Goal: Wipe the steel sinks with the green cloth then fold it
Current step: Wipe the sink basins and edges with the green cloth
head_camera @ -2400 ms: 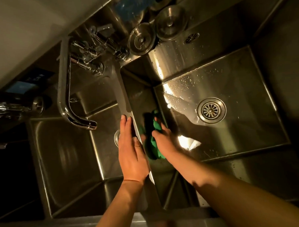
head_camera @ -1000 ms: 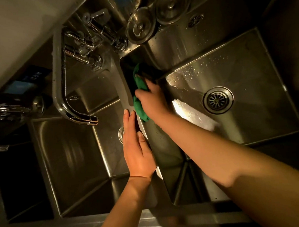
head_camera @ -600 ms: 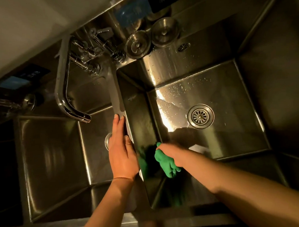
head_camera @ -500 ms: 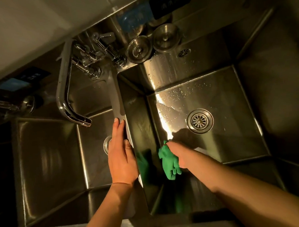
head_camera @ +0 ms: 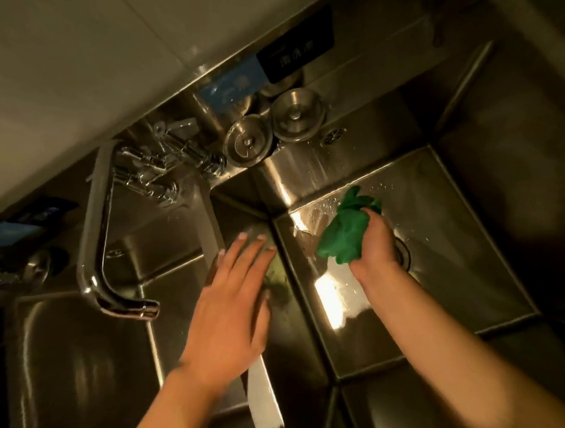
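Two steel sinks lie below me, a left sink (head_camera: 87, 368) and a right sink (head_camera: 445, 271), split by a narrow steel divider (head_camera: 263, 399). My right hand (head_camera: 374, 242) grips a bunched green cloth (head_camera: 343, 235) over the wet floor of the right sink, hiding most of the drain (head_camera: 402, 252). My left hand (head_camera: 229, 313) hovers over the divider with its fingers straight and spread, holding nothing.
A chrome swivel faucet (head_camera: 98, 254) curves out over the left sink, its valves (head_camera: 156, 174) on the back ledge. Two round steel drain plugs (head_camera: 247, 144) sit on the ledge behind the right sink. Blue and black labels (head_camera: 265, 72) are on the backsplash.
My right hand has carried the cloth from the near left side of the right sink up toward the drain. My left hand has lifted off the divider and spread its fingers. The view moved closer.
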A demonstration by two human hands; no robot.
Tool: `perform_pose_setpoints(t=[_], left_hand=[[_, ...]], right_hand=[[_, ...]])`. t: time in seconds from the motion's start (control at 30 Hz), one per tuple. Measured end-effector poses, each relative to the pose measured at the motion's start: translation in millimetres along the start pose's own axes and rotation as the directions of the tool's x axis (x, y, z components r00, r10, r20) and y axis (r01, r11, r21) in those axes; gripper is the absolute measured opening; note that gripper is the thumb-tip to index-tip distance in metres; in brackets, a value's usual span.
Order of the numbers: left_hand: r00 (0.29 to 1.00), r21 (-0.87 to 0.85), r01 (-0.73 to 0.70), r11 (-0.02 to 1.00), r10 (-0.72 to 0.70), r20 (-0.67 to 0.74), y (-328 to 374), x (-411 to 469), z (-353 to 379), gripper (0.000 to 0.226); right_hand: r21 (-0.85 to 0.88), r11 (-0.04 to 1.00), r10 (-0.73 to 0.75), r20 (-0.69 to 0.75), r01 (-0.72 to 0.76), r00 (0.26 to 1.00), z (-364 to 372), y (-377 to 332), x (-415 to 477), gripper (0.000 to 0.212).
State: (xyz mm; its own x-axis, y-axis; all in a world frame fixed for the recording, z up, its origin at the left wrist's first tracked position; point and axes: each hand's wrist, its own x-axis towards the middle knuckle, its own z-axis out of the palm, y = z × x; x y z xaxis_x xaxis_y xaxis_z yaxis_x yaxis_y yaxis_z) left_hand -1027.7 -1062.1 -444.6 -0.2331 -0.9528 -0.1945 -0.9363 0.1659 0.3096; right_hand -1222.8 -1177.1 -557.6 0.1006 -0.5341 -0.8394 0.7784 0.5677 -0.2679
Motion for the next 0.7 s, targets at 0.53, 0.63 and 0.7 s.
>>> perform_pose_setpoints(t=[0.53,0.63,0.7], left_hand=[[0.994,-0.052,-0.104,0.993,0.104,0.008,-42,52,8,0.044],[0.998,-0.083,-0.057,0.995,0.055,-0.029,-42,51,8,0.031],[0.997,-0.128,-0.015,0.992,0.005,-0.078,-42,49,8,0.03]], right_hand=[[0.149,0.874,-0.405,-0.3,0.462,0.864,121,-28,58,0.061],[0.145,0.917,-0.322,-0.287,0.373,0.902,123,-5,65,0.059],[0.143,0.948,-0.239,-0.265,0.283,0.934,125,18,70,0.059]])
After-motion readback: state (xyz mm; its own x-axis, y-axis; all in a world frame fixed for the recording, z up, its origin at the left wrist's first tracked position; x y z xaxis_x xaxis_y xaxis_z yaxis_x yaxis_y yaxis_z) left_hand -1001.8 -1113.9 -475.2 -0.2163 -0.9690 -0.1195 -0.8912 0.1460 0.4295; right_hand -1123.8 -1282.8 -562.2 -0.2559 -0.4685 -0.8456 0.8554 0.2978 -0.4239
